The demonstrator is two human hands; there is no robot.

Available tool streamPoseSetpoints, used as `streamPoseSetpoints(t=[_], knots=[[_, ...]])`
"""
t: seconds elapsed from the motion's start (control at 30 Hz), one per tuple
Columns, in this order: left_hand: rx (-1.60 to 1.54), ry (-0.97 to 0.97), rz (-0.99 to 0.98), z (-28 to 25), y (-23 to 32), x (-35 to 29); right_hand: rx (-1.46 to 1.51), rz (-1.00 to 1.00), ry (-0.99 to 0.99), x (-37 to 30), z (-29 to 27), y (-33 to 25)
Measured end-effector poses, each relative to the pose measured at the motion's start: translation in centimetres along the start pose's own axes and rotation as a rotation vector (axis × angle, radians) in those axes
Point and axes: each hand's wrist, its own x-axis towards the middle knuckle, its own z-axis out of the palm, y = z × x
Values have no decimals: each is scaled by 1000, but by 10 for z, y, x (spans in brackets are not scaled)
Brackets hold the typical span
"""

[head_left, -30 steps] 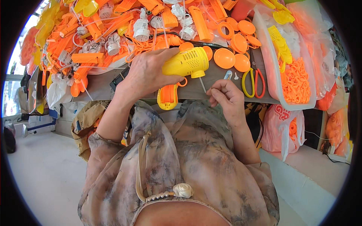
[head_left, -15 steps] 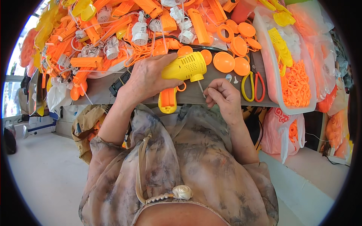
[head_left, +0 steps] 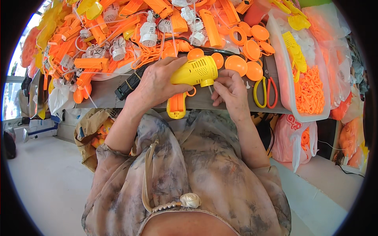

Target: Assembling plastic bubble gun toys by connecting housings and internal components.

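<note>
A yellow toy gun point(head_left: 194, 70) with a vented body lies on its side over the table's front edge. My left hand point(head_left: 155, 82) wraps around its rear from the left, thumb below and fingers on top. An orange ring-shaped trigger point(head_left: 191, 91) shows under the body. In the yellow handle an orange hollow compartment point(head_left: 176, 104) faces up. From the round nozzle at the front hangs a thin pale tube point(head_left: 210, 89). My right hand point(head_left: 232, 92) is closed at the nozzle, its curled fingers at the tube; the tube's lower end is hidden by the fingertips.
Orange casings with white motor units point(head_left: 148, 34) and thin tubes are heaped at the back left. Orange round caps point(head_left: 236, 65) lie behind the nozzle. Scissors point(head_left: 265, 92) with yellow and red handles lie beside a clear bin point(head_left: 311, 118) of orange rings and yellow parts.
My right hand has moved up and left, closer to the nozzle, and less of the tube shows. The toy gun has shifted very slightly right in my left hand.
</note>
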Motion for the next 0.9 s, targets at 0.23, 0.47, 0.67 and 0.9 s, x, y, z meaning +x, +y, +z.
streamPoseSetpoints(t=[0.23,0.47,0.67,0.9], knots=[[-103,48,-55,4,0,-6,104,108,2,4,15,-3],[-139,81,-62,6,-3,-7,218,149,-59,9,20,-6],[-178,89,-57,6,-4,-4,259,85,-12,13,24,5],[-280,112,-60,6,-8,-7,298,41,21,5,26,2]])
